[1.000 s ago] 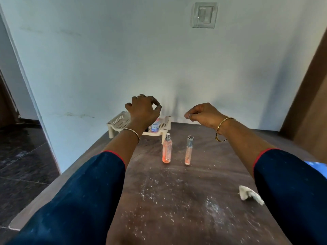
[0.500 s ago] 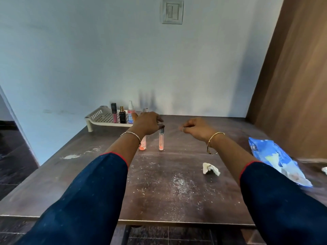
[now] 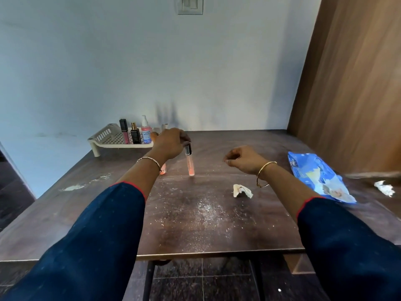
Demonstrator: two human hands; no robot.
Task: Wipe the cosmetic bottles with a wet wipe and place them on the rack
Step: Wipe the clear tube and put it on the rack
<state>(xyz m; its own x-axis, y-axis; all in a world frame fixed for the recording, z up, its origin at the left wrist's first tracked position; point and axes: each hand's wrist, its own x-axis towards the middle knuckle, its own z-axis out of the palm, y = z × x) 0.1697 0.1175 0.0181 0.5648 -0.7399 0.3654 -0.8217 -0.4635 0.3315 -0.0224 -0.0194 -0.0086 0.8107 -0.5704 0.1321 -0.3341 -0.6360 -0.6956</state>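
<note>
Dark wooden bench (image 3: 86, 213) against a pale wall, white powder scattered across it, and right in the middle stands the slim peach tube (image 3: 190, 165). It is upright with a slight lean and its base is down at the bench top; whether it has lifted clear, I can't tell. The left hand (image 3: 170, 145) sits over the top, fingertips pinching the dark cap. Just beside it, half hidden behind that wrist, waits a second peach bottle (image 3: 163, 171). The right hand (image 3: 243, 162) hovers well apart from the tube, fingers loosely curled, nothing visible in them. No wipe in either hand! A crumpled wipe (image 3: 242, 190) lies near the right wrist, with the blue wipes pack (image 3: 319, 177) beyond it and another scrap (image 3: 384, 187) at the far right. Back left, the cream rack (image 3: 104, 135) already carries three: a pink gloss (image 3: 124, 132), a dark perfume bottle (image 3: 135, 136) and a pump bottle (image 3: 146, 132). So by my count it's three racked and two to go, and this tube looks next.
</note>
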